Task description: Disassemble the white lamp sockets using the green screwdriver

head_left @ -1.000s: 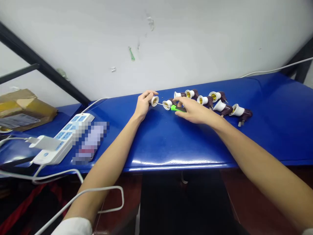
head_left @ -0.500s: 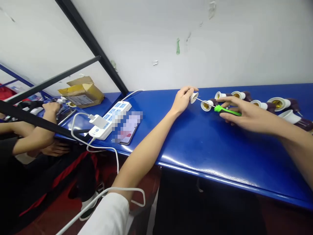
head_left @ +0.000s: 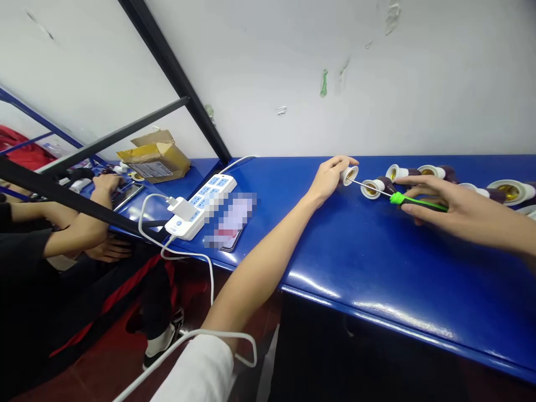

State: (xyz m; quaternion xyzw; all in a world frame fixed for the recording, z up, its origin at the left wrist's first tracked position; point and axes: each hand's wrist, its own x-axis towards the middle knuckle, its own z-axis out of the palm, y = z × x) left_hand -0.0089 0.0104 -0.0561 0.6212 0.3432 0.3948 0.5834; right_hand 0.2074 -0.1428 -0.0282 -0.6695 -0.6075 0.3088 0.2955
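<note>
In the head view, your left grip (head_left: pixel 329 178) is clamped on a white lamp socket (head_left: pixel 349 175), fingers wrapped around it, near the far edge of the blue tabletop (head_left: pixel 377 262). Your right grip (head_left: pixel 448 204) is clamped on a green-and-black screwdriver (head_left: pixel 419 202). Its thin shaft runs left, just over a second lamp socket (head_left: pixel 372 188) with a brass-coloured threaded interior, and its tip meets the held socket. More lamp sockets (head_left: pixel 511 191) with dark brown plug bodies lie in a loose row to the right, on the far side of your right grip. Well to the left, a white power strip (head_left: pixel 201 207) with a white cable (head_left: pixel 144 223) plugged in lies beside a phone (head_left: pixel 230 231), mostly blurred out. Beyond them sits a cardboard box (head_left: pixel 154 159). At the near left, a seated co-worker's hand (head_left: pixel 106 182) rests over a dark object too small to make out.
</note>
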